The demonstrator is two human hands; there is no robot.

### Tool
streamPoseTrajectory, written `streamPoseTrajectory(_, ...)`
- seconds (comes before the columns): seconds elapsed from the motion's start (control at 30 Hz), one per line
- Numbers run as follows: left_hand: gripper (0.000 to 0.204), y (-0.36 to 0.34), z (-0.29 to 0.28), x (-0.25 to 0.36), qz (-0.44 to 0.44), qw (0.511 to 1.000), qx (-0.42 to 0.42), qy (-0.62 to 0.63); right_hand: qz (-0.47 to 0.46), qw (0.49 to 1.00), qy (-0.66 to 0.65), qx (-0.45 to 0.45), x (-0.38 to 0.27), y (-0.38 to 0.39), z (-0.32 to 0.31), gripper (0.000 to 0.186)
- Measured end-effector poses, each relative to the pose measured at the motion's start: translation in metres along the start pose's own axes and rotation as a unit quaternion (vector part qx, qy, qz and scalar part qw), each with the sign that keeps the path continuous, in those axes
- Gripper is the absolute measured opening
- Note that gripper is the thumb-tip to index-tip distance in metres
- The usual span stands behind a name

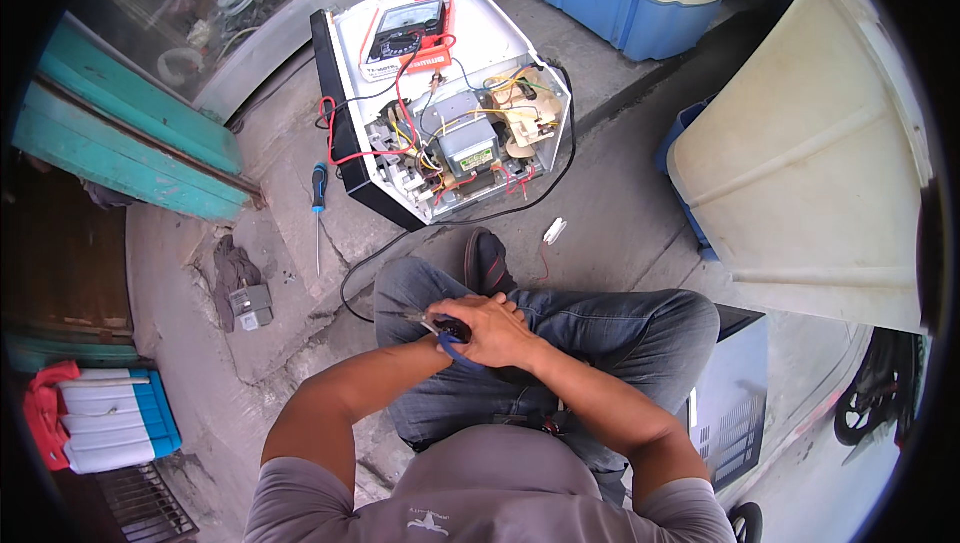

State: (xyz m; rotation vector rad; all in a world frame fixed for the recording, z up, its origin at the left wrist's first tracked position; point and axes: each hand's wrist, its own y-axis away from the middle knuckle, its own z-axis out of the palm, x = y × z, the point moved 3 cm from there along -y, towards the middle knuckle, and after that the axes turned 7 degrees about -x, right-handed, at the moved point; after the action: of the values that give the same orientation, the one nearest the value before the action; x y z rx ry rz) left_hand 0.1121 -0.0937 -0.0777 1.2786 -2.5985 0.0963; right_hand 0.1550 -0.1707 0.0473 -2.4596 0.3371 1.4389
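Observation:
My right hand (498, 333) is closed around dark-and-blue-handled pliers (449, 329), whose narrow metal jaws point left above my lap. Crossing underneath is my left hand (514, 307), mostly covered by the right one, so its grip is hidden. In front of my legs stands an opened microwave oven (337, 143), its inner parts bare: a grey transformer-like block (468, 138), several coloured wires and a pale fan housing (535, 115). On its white top an analog multimeter (408, 28) rests on a box, its red and black leads trailing down the side.
A blue-handled screwdriver (319, 193) and a small grey box (250, 307) lie on the concrete to the left. A white piece with a red wire (555, 231) is right of my shoe. The black power cord (480, 220) curves before me. Large bins (630, 3) stand behind.

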Motion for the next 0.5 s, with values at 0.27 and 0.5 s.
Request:
streamPoseTrajectory(0.27,0.025,-0.003,0.04,-0.022,-0.059,0.991,0.067,0.099,-0.076,0.997,-0.013,-0.005,-0.006,-0.004,0.021,0.053)
streamPoseTrajectory(0.5,0.027,-0.025,0.023,-0.016,-0.045,0.983,0.11,0.142,-0.061,0.998,-0.021,0.011,-0.006,0.013,0.003,0.059)
